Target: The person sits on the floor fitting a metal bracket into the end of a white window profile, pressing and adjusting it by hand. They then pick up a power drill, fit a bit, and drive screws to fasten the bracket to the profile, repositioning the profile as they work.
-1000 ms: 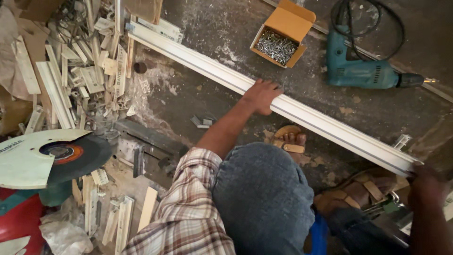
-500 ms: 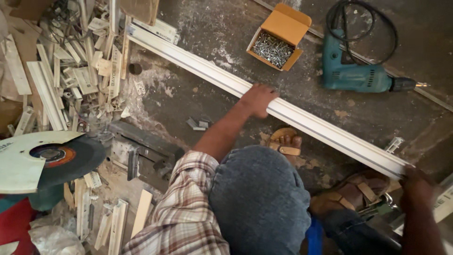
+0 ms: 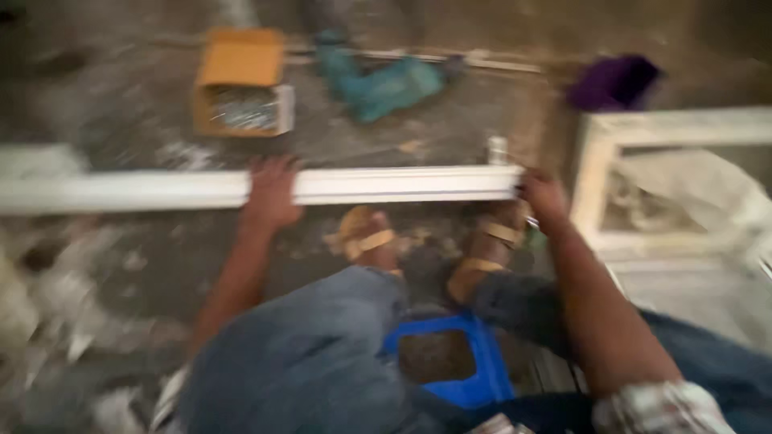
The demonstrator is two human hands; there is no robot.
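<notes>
The head view is badly blurred by motion, but the main layout reads clearly. A long white strip of moulding (image 3: 386,185) lies level across the dusty floor (image 3: 145,104), running from the left edge to just right of the middle. The left hand (image 3: 270,197) rests palm down on top of the strip near its midpoint, fingers spread over it; the right hand (image 3: 545,197) is at the strip's right end, fingers curled about it, though the blur hides how firmly it grips. Just below the strip are two feet in tan sandals (image 3: 366,239), and lower still a blue stool (image 3: 470,366) shows between the person's jeans-clad knees. Beyond the strip sit an open cardboard box of screws (image 3: 241,84) and, just beside it, a teal power drill (image 3: 386,84). A white frame (image 3: 595,181) stands at the right, near the right hand.
</notes>
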